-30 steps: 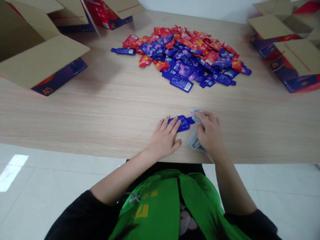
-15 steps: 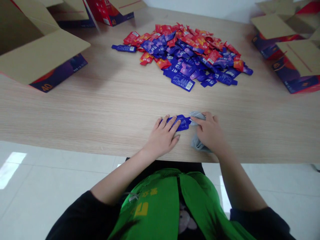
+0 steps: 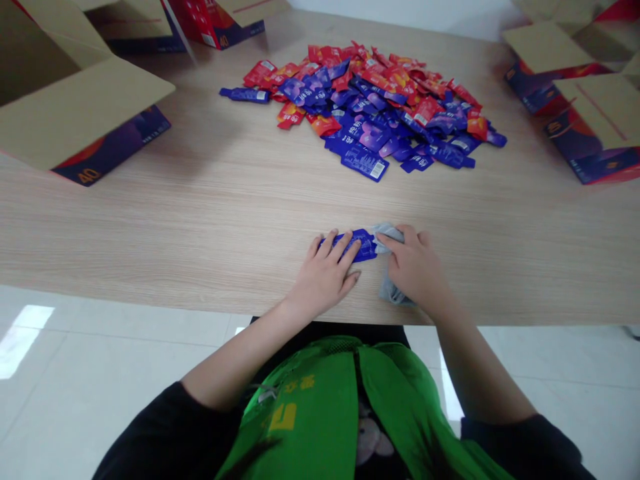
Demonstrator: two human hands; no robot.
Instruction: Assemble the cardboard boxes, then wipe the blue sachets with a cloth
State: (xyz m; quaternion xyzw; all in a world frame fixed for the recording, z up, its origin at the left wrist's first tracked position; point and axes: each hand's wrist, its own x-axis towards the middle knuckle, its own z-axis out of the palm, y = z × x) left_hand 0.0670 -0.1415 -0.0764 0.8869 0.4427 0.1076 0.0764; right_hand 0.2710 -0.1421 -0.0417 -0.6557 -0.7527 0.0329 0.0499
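Note:
A blue spouted pouch (image 3: pixel 367 245) lies flat on the table near its front edge, its narrow neck pointing right. My left hand (image 3: pixel 327 267) rests on it with fingers spread, covering its left part. A grey cloth (image 3: pixel 395 291) is bunched under my right hand (image 3: pixel 417 267), which grips it. The cloth's upper end, beneath my right fingertips, touches the pouch's neck and hides its tip.
Farther back on the wooden table (image 3: pixel 200 233) spreads a heap of red and blue pouches (image 3: pixel 370 100). One blue pouch (image 3: pixel 245 95) lies at its left side. Opened cardboard boxes stand at the left (image 3: pixel 115 143) and right (image 3: pixel 595 143).
My right hand has slid slightly left with the cloth, now covering more of the pouch's neck. My left hand stays in place on the pouch.

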